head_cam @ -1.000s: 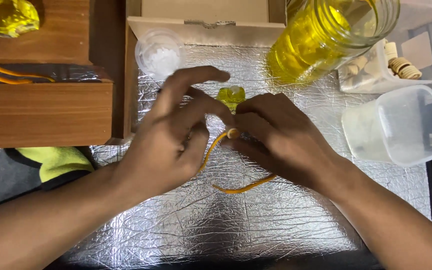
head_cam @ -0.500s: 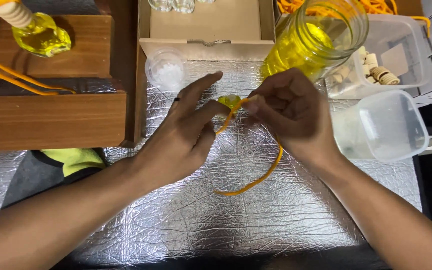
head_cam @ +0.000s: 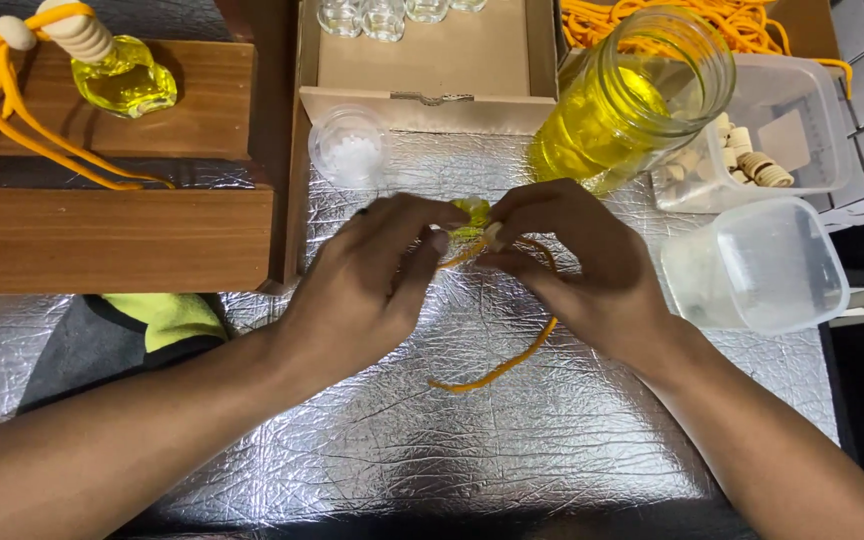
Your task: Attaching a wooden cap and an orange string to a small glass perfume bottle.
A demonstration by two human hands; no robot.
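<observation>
Here, your left hand point(head_cam: 367, 290) and right hand point(head_cam: 577, 265) met over the silver foil mat point(head_cam: 372, 450), fingers pinched closed on a small yellow-filled bottle point(head_cam: 472, 215) and the orange cord point(head_cam: 502, 365) at its neck. The bottle sat between your fingertips, at the middle of the mat; the cord trailed near and right in one loop. The step in hand appeared to be fixing the cord to the bottle's neck. The next move likely called for a steady pinch and even tension on both cord ends.

Count: one finished bottle with wooden stopper point(head_cam: 117, 70) on the far-left wooden shelf point(head_cam: 102, 240); one large jar of yellow liquid point(head_cam: 632, 100); two clear plastic tubs point(head_cam: 757, 265); one small round cup point(head_cam: 350, 148); at least three empty glass bottles point(head_cam: 382, 15) in the cardboard box point(head_cam: 432, 70).
</observation>
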